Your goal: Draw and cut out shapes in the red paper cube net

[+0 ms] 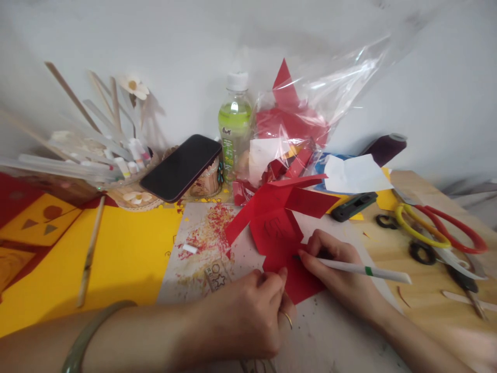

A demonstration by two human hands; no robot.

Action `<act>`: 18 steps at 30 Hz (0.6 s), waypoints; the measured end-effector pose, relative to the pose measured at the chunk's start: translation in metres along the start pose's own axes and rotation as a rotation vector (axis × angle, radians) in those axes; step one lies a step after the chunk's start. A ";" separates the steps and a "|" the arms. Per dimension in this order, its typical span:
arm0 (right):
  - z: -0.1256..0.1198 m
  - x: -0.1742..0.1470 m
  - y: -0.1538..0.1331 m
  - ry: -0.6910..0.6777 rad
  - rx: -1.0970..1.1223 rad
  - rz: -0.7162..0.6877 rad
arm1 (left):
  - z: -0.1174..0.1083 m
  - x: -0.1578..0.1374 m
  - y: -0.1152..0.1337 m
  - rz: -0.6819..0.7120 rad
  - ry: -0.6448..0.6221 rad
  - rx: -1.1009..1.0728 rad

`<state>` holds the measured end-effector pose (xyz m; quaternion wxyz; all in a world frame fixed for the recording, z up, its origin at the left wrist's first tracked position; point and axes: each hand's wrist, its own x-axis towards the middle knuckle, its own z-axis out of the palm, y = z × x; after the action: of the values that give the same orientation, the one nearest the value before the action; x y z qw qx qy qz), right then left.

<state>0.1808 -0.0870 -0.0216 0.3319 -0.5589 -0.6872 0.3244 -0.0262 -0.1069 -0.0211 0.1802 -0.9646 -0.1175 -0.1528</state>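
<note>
A cut and folded piece of red paper [276, 228], with several flaps and dark marks drawn on it, lies on a stained white sheet [198, 220]. My left hand [258, 305] is closed on its lower edge, thumb and fingers pinching the paper. In my right hand [336, 264] is a white marker pen [373, 270] with a green band. The pen's tip meets the red paper or is just above it; I cannot tell which. Left of the paper, a small white cap [190, 249] and a clear shape stencil [217, 277] rest on the sheet.
A phone [181, 167] leans on decorated pots holding sticks and pens. Behind stand a green drink bottle [234, 116] and a clear bag [306, 119] of red paper. Scissors [423, 233] and a stapler [354, 206] lie right; a yellow sheet [128, 248] bears a wooden stick [91, 254].
</note>
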 end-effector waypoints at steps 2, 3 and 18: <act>0.000 0.000 -0.001 -0.007 -0.013 -0.003 | -0.001 0.000 -0.001 0.007 -0.006 0.005; 0.000 0.000 -0.001 -0.009 -0.018 -0.002 | -0.002 0.001 -0.001 0.012 -0.007 0.007; 0.000 0.000 -0.003 -0.002 -0.028 0.042 | -0.003 0.001 -0.001 0.038 0.002 0.024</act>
<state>0.1793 -0.0877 -0.0194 0.3167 -0.5775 -0.6801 0.3221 -0.0259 -0.1066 -0.0179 0.1946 -0.9642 -0.1007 -0.1491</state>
